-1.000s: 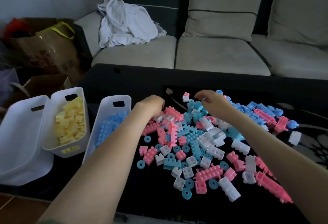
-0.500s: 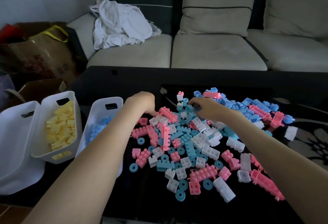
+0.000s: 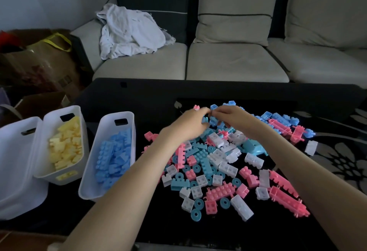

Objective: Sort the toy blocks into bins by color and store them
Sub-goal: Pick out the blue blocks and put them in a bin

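Observation:
A loose pile of pink, white, teal and light blue blocks [image 3: 216, 163] covers the black table [image 3: 198, 91]. Both my hands meet over the pile's far edge. My left hand [image 3: 188, 124] is curled, with a blue block [image 3: 205, 120] showing under its fingers. My right hand [image 3: 231, 116] bends its fingertips down against the left fingertips; whether it holds anything is hidden. On the left, one white bin [image 3: 127, 114] holds blue blocks. A second bin [image 3: 78, 147] holds yellow ones. A third white bin [image 3: 14, 161] sits beside them.
A beige sofa [image 3: 234, 64] runs behind the table, with a crumpled white cloth [image 3: 129, 32] on its left seat. Brown bags and a cardboard box [image 3: 39, 65] stand at the far left. More blue and pink blocks [image 3: 282, 123] lie at the pile's right end.
My left hand has moved right, from the pile's left side to the far middle, and now touches my right hand's fingertips. The right hand stayed near the blue blocks.

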`<act>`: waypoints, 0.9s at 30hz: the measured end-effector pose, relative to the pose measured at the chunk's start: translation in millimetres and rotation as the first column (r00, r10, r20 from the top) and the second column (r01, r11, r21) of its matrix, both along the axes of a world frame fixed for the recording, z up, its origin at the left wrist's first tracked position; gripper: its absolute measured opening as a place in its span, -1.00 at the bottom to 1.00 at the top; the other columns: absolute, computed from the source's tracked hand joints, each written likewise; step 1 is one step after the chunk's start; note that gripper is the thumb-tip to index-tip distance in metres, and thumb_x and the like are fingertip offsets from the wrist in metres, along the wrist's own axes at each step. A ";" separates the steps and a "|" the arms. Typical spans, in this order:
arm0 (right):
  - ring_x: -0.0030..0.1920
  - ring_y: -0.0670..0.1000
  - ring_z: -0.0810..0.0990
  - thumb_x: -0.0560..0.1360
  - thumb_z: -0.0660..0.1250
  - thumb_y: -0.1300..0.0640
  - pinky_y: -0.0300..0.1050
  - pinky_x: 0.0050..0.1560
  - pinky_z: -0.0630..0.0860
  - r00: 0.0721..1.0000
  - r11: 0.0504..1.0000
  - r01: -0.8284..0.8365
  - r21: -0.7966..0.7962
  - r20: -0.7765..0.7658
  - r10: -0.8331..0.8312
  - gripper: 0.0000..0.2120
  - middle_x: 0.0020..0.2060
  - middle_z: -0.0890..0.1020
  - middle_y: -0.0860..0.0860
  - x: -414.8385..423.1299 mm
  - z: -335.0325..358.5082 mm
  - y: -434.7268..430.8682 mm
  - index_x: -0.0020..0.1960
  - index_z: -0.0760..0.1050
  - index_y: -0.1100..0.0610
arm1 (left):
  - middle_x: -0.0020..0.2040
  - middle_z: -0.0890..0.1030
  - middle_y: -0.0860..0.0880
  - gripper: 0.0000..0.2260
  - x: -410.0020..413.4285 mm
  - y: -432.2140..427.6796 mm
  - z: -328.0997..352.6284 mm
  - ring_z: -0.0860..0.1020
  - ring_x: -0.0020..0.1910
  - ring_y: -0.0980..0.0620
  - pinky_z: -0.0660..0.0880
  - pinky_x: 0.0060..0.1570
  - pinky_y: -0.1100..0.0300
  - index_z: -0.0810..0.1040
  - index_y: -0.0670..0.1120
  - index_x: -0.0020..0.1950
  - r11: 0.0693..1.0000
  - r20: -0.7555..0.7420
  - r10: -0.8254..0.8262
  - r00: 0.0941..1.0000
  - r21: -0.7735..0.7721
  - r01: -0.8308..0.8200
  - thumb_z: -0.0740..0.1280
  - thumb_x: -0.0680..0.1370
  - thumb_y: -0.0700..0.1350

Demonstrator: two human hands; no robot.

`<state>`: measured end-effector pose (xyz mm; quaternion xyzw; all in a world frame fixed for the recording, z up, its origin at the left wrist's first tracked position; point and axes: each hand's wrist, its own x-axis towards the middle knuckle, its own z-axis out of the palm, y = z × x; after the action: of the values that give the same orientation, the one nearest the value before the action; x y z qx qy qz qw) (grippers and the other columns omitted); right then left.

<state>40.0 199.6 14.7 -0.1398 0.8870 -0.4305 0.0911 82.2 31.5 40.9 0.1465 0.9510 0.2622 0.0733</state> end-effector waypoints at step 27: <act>-0.27 -0.09 0.49 0.51 0.26 -0.14 -0.24 -0.28 0.40 0.993 0.998 0.052 0.023 -0.110 -0.049 -0.78 -0.21 0.54 -0.02 41.8 32.8 -92.4 -0.07 0.44 0.02 | 0.20 0.51 -0.10 -0.70 60.9 -83.0 38.5 0.52 -0.02 -0.01 0.42 -0.12 0.20 0.43 -0.09 0.34 0.932 0.103 0.337 0.936 -0.181 -0.315 0.23 0.60 -0.16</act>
<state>81.7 107.2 47.6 -0.1394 0.8995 -0.4128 0.0329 143.1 -51.5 79.4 -0.0378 0.9732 0.2020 0.1029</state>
